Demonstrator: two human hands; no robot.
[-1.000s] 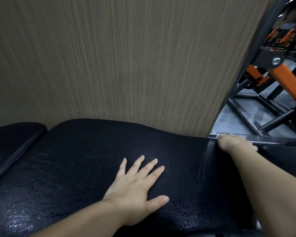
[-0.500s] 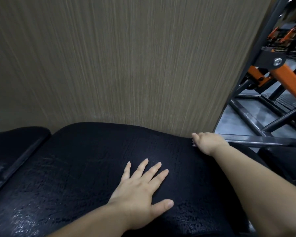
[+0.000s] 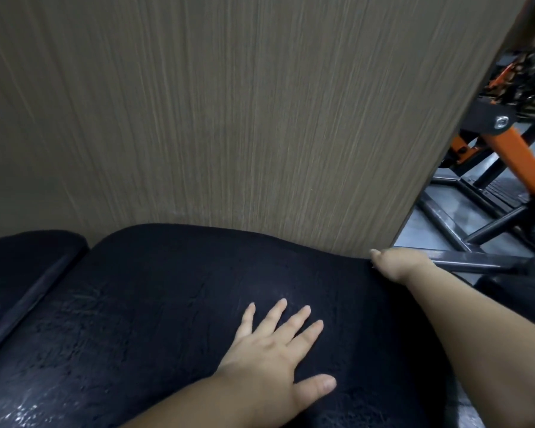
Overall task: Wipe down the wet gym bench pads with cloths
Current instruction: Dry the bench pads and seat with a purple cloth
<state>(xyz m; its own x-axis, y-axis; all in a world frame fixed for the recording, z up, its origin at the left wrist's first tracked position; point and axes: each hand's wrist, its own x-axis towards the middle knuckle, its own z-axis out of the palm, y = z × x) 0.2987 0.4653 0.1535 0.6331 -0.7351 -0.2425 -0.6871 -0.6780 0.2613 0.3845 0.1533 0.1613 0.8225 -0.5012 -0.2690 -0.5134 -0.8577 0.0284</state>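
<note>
**Both hands on the wet bench pad; no cloth plainly in view**

The black, crackle-textured bench pad [image 3: 155, 304] fills the lower half of the head view, its far edge butted against the beige wood-grain wall panel [image 3: 229, 118]. The left hand [image 3: 272, 356] lies flat on the pad right of centre, palm down. Its fingers [image 3: 280, 316] are straight and fanned wide, the thumb is out to the side, and it holds nothing. The right hand [image 3: 399, 265] reaches to the pad's far right corner, just beside the wall panel's edge. Its fingers curl away from the camera, so whether they pinch a dark cloth or only the pad's rim cannot be told. A wet gleam [image 3: 22, 409] shows on the pad's near left corner. A second black pad [image 3: 22, 261] sits to the left, across a narrow gap. Beyond the far corner lie a black steel bar [image 3: 476, 261] and an orange-and-black steel machine frame [image 3: 513, 162].

Step in hand, as judged: the hands are bracing on the pad's right part, with the wiping itself unfinished. The next move probably calls for a cloth laid flat under a palm and drawn toward the shining near left corner, with even pressure across the crackled surface.
</note>
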